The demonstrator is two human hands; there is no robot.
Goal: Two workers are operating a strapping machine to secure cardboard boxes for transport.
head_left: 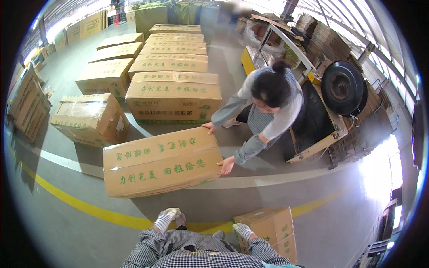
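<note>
My left hand (pixel 166 218), in a striped, white-tipped glove, hangs in front of my body with loosely bent fingers and nothing visible in it. My right hand (pixel 244 231), gloved alike, holds nothing I can see; its fingers stretch out beside the upper left edge of a small carton (pixel 283 225) at my right. Whether it touches that carton I cannot tell. Beyond my hands a long, taped brown carton (pixel 163 161) with green print sits at an angle, apart from both. A co-worker (pixel 275 107) bends over its right end with both hands on it.
Rows of taped cartons (pixel 173 91) stand on the grey floor farther off, with another carton (pixel 85 117) at the left. A yellow-framed machine or cart with a black wheel (pixel 342 87) is behind the co-worker. A yellow floor line (pixel 85 206) crosses before me.
</note>
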